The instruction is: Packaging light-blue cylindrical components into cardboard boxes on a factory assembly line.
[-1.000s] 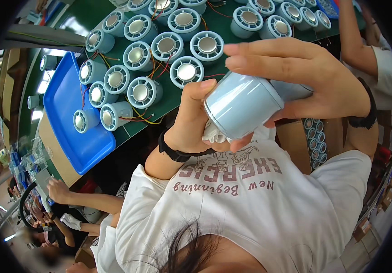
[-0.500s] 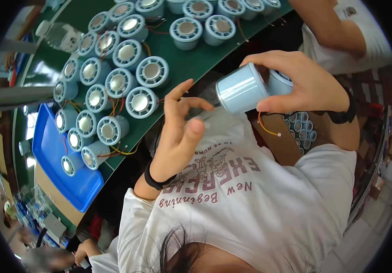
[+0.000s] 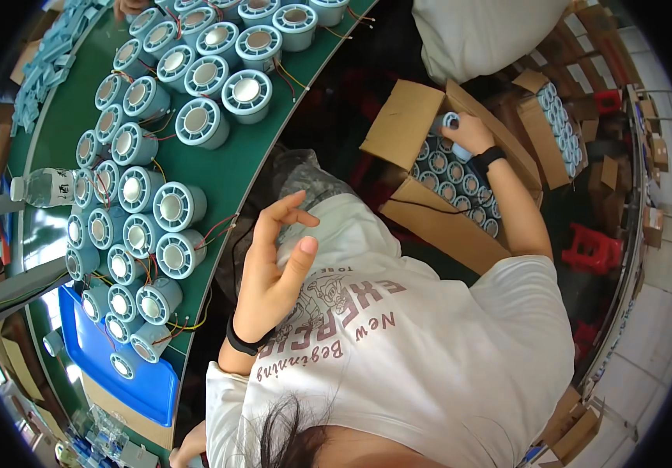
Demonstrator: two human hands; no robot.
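Observation:
My right hand (image 3: 472, 134) reaches into an open cardboard carton (image 3: 402, 117), its fingers closed around a light blue cylinder (image 3: 450, 122). Another light blue piece (image 3: 461, 153) shows just below the fingers; whether it is gripped too, I cannot tell. Beneath the hand, rows of similar cylinders (image 3: 447, 191) stand in the carton with round ends up. My left hand (image 3: 277, 257) hovers in front of my shirt, fingers apart and slightly curled, holding nothing. The green table (image 3: 242, 160) lies to its left, crowded with light blue cylinders (image 3: 180, 253) having silver discs and thin wires.
A blue tray (image 3: 145, 390) sits at the table's near end, and a clear bottle (image 3: 44, 187) stands farther left. Another filled carton (image 3: 542, 132) and a red stool (image 3: 592, 248) are at the right. Someone else's hand (image 3: 129, 8) shows at the far table edge.
My right hand has moved from before my chest, where it held two light blue cylinders, rightward into the carton. My left hand stays raised and empty. The view has swung right.

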